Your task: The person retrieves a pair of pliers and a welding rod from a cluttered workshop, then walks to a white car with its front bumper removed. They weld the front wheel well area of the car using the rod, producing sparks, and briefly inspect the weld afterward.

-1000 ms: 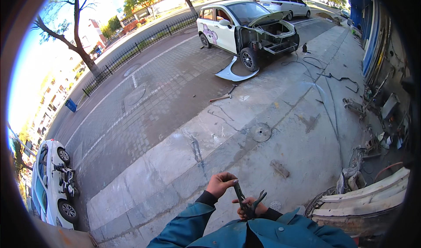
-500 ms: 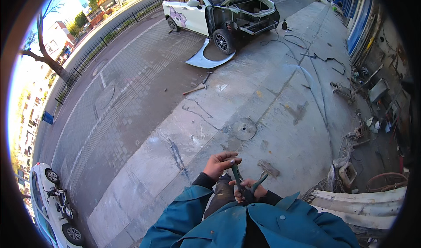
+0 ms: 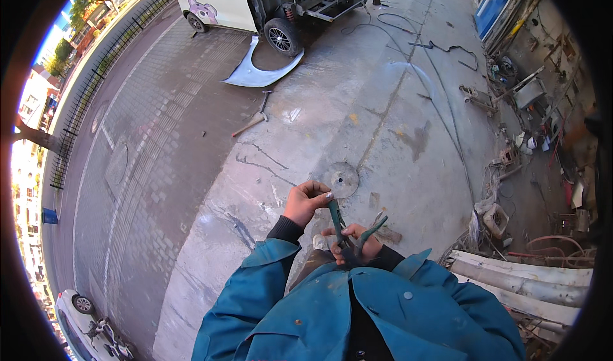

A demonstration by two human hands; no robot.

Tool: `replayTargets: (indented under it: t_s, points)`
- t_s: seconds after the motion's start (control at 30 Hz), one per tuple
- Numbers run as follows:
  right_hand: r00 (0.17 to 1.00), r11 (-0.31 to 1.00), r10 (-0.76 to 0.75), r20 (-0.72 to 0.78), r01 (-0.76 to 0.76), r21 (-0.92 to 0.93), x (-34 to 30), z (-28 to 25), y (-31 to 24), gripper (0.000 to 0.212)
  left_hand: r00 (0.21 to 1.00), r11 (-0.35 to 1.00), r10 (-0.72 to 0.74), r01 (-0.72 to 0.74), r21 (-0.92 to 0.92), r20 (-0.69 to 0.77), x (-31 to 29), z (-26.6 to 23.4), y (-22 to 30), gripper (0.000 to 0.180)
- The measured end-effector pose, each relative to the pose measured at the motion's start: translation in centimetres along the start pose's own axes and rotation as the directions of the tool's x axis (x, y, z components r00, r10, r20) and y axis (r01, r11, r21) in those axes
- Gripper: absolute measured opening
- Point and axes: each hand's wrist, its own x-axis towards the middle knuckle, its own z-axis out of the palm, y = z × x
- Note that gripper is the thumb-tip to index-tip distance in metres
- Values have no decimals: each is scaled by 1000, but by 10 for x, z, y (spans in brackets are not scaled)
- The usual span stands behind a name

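Note:
In front of my teal jacket I hold a hand tool with two green handles [image 3: 336,216], spread apart like those of pliers or snips. My left hand [image 3: 305,205] pinches the tip of the left handle between thumb and fingers. Around the dark joint of the tool, close to my body, my right hand [image 3: 365,241] is closed. The other green handle [image 3: 371,228] rises beside its fingers. The tool's jaws are hidden by the right hand and the jacket. On the pavement just beyond, a round flat metal disc [image 3: 343,181] lies by my left fingers.
A white car [image 3: 223,6] with its front end stripped stands ahead, a loose fender [image 3: 263,75] on the ground beside it. Nearer lies a hammer [image 3: 250,124]. Cables [image 3: 440,96] run along the pavement. Scrap parts and white bumper panels [image 3: 523,287] crowd the right side.
The whole view has tilted lower, so the car and fender sit higher and farther left. Both hands stay on the tool, now higher in the picture.

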Motion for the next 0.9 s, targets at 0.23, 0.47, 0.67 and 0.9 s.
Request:
replayTargets:
  t_s: [0.23,0.47,0.67,0.9]
  points:
    - [999,999,-38,5,38,21,60,-6,-83,67,998,985,-66,68,-157,24,82,-31,26,25]
    - [986,975,-167,-12,163,-151,129,-14,-201,51,997,998,-66,66,4,-30,169,-20,93,22]
    - [922,908,-368,-120,329,-258,135,-11,-308,74,768,528,633,-517,674,93,216,-24,174,26]
    - [926,891,-323,196,229,392,179,55,-395,71,508,264,803,-773,577,313,287,-49,205,40]
